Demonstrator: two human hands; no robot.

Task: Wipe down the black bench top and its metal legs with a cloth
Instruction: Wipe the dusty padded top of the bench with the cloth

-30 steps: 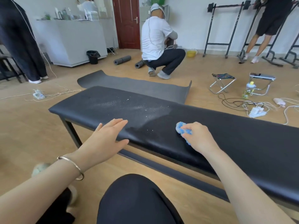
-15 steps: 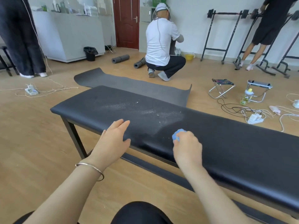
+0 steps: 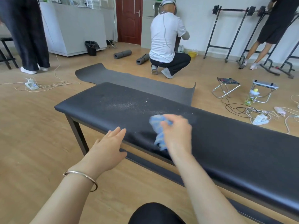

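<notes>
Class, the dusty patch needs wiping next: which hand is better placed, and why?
Right. The right hand grips the blue cloth beside the dusty patch; the left hand, empty, is at the edge of the bench top.

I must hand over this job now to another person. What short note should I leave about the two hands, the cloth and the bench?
Left hand: open, fingers straight, at the near edge of the bench top.
Right hand: grips the blue cloth over the middle of the top; the hand is blurred.
Done: the top to the right of the cloth looks free of specks.
Left: the white specks on the left part of the top, then the metal legs.
</notes>
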